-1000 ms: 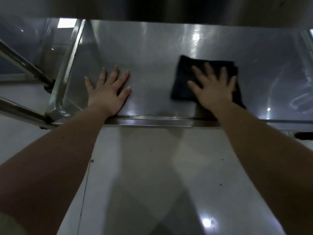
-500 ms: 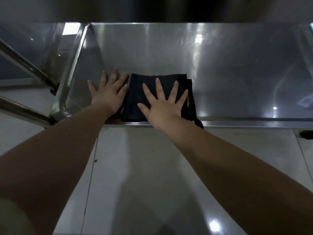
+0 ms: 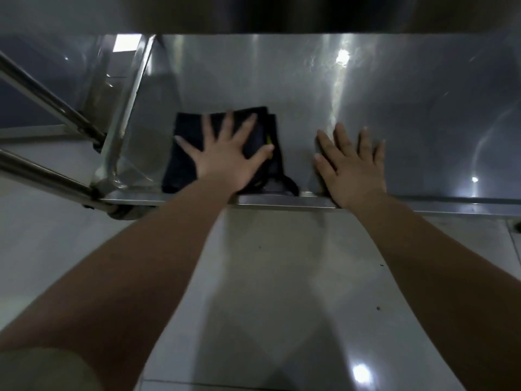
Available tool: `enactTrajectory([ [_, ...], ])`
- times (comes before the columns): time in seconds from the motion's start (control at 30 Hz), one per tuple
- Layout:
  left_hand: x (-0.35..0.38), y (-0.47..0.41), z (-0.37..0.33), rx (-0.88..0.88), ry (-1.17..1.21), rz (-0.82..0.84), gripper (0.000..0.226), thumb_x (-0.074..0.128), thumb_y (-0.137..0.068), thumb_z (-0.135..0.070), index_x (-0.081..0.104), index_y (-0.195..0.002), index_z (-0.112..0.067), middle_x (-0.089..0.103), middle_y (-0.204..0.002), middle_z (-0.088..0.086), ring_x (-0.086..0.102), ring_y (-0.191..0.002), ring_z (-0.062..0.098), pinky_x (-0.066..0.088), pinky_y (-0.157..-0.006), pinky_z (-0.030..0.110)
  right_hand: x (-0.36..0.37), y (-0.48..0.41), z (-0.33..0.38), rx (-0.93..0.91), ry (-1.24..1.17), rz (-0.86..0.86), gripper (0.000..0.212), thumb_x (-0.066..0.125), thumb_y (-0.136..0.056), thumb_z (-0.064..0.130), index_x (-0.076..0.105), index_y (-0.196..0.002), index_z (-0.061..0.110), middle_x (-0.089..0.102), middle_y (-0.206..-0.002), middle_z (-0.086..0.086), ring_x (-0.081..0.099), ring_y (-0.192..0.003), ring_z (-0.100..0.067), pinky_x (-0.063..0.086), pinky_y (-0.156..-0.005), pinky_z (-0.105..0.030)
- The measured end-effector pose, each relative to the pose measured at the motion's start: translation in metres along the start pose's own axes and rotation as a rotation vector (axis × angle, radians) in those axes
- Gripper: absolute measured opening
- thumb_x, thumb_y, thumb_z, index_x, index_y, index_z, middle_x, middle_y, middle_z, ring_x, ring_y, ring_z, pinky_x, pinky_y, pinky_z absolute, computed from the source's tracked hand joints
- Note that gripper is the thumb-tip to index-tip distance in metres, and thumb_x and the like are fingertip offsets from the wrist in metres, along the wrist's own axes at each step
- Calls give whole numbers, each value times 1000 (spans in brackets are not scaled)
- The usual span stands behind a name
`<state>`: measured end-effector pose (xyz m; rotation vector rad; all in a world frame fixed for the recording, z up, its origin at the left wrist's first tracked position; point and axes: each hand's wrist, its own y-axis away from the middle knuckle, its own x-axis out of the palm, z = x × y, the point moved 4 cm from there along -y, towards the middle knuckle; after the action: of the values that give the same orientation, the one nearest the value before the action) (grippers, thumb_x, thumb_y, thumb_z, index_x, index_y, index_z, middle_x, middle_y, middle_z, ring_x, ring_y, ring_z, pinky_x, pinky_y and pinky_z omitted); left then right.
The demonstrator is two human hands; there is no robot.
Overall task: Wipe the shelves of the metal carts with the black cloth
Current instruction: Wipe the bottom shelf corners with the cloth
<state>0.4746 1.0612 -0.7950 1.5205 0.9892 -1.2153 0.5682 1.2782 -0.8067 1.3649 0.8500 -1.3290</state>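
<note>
Cloth (image 3: 184, 165) looks soft and light; press its middle. Left hand (image 3: 225, 162) presses it, fingers spread; right hand (image 3: 355, 170) lies flat on shelf (image 3: 423, 108).

No legible text anywhere.

The shelf (image 3: 423, 108) has lots of open room to the right and at the back. On the left, the corner post (image 3: 127, 108) and two bars (image 3: 48, 99) block the way. The upper shelf (image 3: 253, 12) hangs low overhead.

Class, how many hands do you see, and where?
2. The left hand presses on the black cloth; the right hand lies flat on the bare shelf beside it.
</note>
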Motion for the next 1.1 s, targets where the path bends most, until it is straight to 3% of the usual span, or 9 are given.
enactTrajectory([
  [0.1, -10, -15, 82, -142, -22, 20, 77, 16, -77, -91, -1, -146, -62, -6, -164, -15, -14, -150, 27, -7, -103, 80, 3, 1, 6, 3, 57, 9, 63, 11, -94, 70, -7, -151, 51, -11, -164, 9, -15, -148, -39, -13, -114, -60],
  [0.2, -11, -15, 100, -143, -51, 45, 72, 15, -80, -87, -5, -145, -64, -10, -164, -15, -14, -150, 30, -4, -105, 79, 5, 0, 13, 9, 76, 7, 63, 9, -93, 71, -11, -150, 52, -14, -164, 7, -16, -147, -43, -11, -114, -64],
  [0.43, 8, 13, -52, 219, -101, 22, 74, 16, -82, -85, -9, -147, -60, -13, -164, -12, -17, -148, 38, -7, -101, 81, 5, 0, 12, 17, 69, 16, 59, 12, -98, 61, -7, -152, 46, -13, -164, 7, -15, -147, -41, -10, -115, -63],
  [0.53, 9, 17, -62, 248, -90, 56, 77, 16, -79, -89, -11, -146, -60, -16, -163, -13, -21, -147, 37, -10, -100, 81, 3, 1, 7, 20, 43, 45, 57, 12, -100, 57, -6, -153, 46, -14, -164, 9, -17, -148, -38, -12, -116, -60],
  [0.63, 5, 13, -16, 200, -81, 49, 82, 18, -73, -93, -9, -144, -63, -12, -164, -15, -18, -149, 32, -9, -103, 79, 1, 1, 6, 6, 55, 54, 59, 12, -97, 63, -8, -151, 50, -14, -164, 9, -16, -148, -38, -11, -116, -61],
  [0.77, -9, 4, 82, -16, -42, 63, 85, 16, -68, -94, -5, -144, -65, -10, -163, -17, -15, -150, 29, -6, -105, 78, 1, 3, 11, -12, 78, 47, 72, 18, -86, 81, -7, -149, 55, -13, -163, 12, -17, -147, -40, -14, -112, -64],
  [0.87, -12, 4, 107, -52, -63, 76, 85, 9, -66, -92, -8, -144, -64, -14, -163, -18, -16, -150, 31, -5, -106, 78, 2, 5, 24, -155, 126, 45, 70, 17, -87, 80, -7, -148, 57, -12, -163, 16, -17, -148, -39, -15, -107, -70],
  [1.0, -4, 14, 49, 55, -51, 73, 79, 18, -76, -90, -9, -145, -62, -16, -163, -15, -18, -148, 38, -5, -103, 80, 3, 4, 26, -229, 151, 59, 66, 11, -89, 76, -12, -147, 57, -14, -162, 18, -16, -149, -35, -11, -112, -68],
  [1.1, 3, 31, 0, 176, -65, 106, 80, 19, -76, -91, -12, -144, -62, -21, -161, -16, -23, -146, 39, -8, -102, 80, 4, 4, 21, -224, 159, 60, 72, -3, -77, 81, -17, -144, 58, -15, -162, 19, -12, -150, -33, -9, -114, -65],
])
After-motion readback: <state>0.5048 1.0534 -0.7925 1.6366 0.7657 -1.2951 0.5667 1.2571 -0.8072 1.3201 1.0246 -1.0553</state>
